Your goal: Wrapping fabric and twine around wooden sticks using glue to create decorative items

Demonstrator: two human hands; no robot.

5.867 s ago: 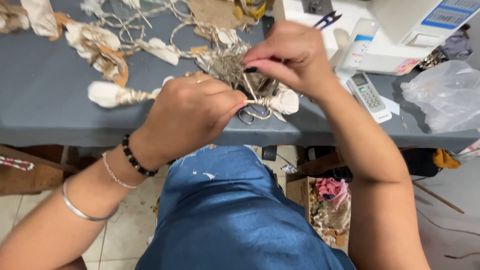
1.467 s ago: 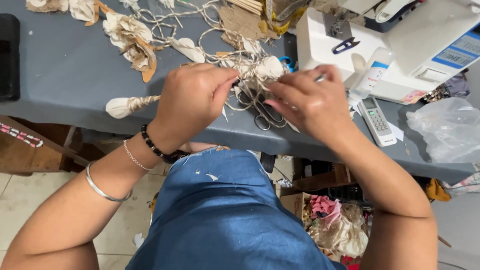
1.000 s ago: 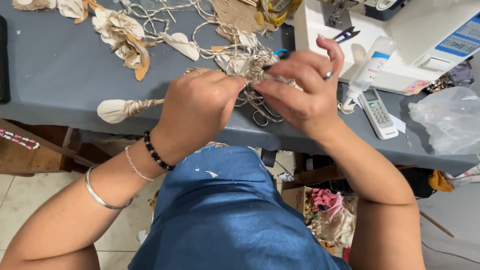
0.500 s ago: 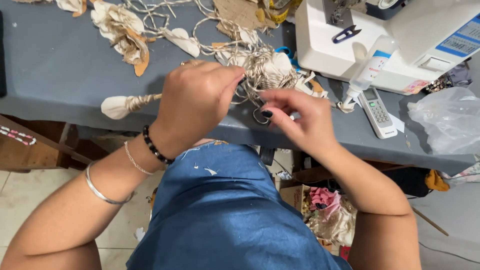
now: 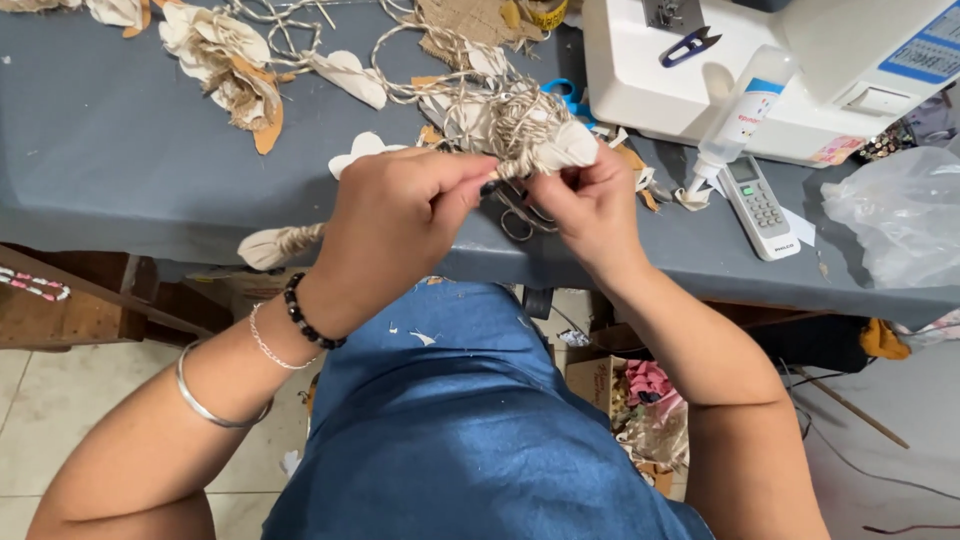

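Two bare hands are meeting above the near edge of the grey tabletop (image 5: 120,150), both working on one cream fabric petal bound with beige twine (image 5: 545,145). The left hand (image 5: 400,215) is closing thumb and fingertips on the twine-wrapped end of the piece, apparently pinching the binding so that it stays taut. The right hand (image 5: 590,200) is gripping the pale rounded end from the other side, fingers curled under it, which is steadying the piece while the cord is being handled. The piece is being held just off the tabletop, close to the body, where both hands can reach it.

Directly beneath the hands, a pair of metal scissors (image 5: 520,215) is lying on the tabletop, partly hidden. Behind, a loose tangle of beige twine and cream petals (image 5: 440,60) is trailing toward a finished cream-and-tan fabric flower (image 5: 225,60). To the right, a white sewing machine (image 5: 760,60) is standing with a clear glue bottle with a blue band (image 5: 735,120) leaning against it, a small grey calculator (image 5: 757,205) just beside the nozzle.
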